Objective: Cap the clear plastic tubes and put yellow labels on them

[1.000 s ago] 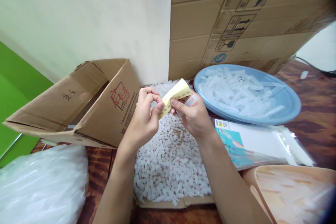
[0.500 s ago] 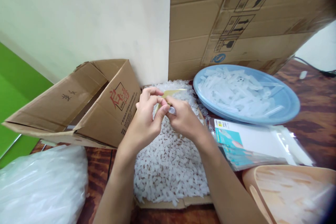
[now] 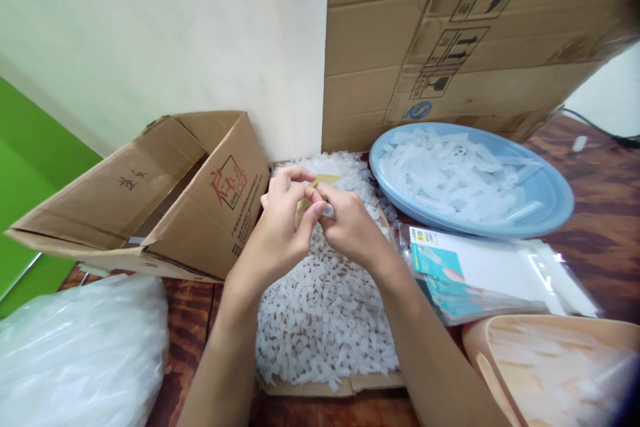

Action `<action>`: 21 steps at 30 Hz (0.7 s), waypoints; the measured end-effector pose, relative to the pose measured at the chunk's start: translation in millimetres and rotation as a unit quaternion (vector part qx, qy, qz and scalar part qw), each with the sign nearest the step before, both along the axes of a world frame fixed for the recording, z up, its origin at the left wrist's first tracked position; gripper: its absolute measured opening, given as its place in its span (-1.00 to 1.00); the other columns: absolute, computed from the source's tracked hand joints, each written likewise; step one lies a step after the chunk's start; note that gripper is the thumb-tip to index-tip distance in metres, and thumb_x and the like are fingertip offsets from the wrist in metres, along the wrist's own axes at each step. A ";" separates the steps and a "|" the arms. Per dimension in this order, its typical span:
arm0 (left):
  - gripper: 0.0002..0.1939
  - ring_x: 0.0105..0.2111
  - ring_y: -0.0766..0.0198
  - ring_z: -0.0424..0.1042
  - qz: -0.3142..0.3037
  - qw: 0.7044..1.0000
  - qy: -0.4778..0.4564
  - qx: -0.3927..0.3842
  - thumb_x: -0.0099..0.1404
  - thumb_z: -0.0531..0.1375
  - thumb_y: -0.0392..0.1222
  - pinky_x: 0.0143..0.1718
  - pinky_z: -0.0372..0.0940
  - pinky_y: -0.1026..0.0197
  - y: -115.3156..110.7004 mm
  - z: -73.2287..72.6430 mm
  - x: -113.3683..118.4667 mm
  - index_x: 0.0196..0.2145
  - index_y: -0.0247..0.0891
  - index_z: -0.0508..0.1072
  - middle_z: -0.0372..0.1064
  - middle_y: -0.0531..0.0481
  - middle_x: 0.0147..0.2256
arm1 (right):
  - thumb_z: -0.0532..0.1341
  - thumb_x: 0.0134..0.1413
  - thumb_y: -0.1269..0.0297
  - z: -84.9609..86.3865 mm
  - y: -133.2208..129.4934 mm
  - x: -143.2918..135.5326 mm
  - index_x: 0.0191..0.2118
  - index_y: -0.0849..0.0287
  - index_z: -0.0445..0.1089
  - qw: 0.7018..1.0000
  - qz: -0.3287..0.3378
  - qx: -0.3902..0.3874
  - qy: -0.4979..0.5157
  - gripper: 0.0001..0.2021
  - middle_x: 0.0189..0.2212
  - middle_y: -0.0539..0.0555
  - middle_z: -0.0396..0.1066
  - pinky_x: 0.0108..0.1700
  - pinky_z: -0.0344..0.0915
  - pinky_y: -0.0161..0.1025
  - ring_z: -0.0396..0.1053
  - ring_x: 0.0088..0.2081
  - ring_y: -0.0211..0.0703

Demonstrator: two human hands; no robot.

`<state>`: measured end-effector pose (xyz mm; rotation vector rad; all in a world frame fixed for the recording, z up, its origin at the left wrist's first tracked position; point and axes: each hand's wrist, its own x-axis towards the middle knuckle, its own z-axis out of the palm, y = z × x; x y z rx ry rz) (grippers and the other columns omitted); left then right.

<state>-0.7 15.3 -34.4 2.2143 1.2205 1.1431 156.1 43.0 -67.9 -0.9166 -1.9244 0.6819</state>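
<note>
My left hand [image 3: 285,227] and my right hand [image 3: 349,221] meet above a heap of small whitish translucent pieces [image 3: 325,320] on a cardboard sheet. Between them is a thin yellowish sheet [image 3: 327,180], partly covered by my fingers. A small translucent piece [image 3: 329,210] pokes out at my right thumb and forefinger, which are closed on it. My left thumb and forefinger are pinched together against the same spot; my fingers hide what exactly they grip.
An open cardboard box [image 3: 200,213] stands at the left, above a plastic bag [image 3: 85,353]. To the right are a blue basin [image 3: 555,207] of translucent strips, flat packets [image 3: 490,273] and a peach tub [image 3: 480,340]. A large carton [image 3: 370,47] stands behind.
The yellowish sheet between my hands has tilted and shows a little lower. My fingers have shifted only slightly around the small piece. The view has moved very little.
</note>
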 end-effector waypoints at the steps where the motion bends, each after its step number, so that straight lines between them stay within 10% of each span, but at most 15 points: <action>1: -0.88 0.22 0.03 0.27 0.001 1.000 0.002 0.000 0.49 0.14 -0.27 0.31 0.13 -0.17 0.0 0.0 0.1 -0.27 -0.19 0.36 0.23 -0.16 0.09 | 0.17 0.30 0.44 -0.2 0.0 -0.1 -0.35 0.08 0.21 1.000 -0.002 0.000 -0.001 -0.82 -0.41 0.00 0.39 -0.31 0.09 -0.20 0.31 -0.38 -0.11; 21: -0.86 0.16 0.06 0.35 0.033 0.993 0.018 0.109 0.48 0.17 -0.28 0.16 0.25 -0.08 0.9 1.5 0.4 -0.05 -0.14 0.45 0.32 -0.15 0.07 | 0.17 0.30 0.41 -2.5 0.0 -1.9 -0.01 0.09 0.45 0.996 0.005 -0.054 0.071 -0.79 -0.15 0.08 0.55 -0.08 0.31 -0.10 0.47 -0.13 0.02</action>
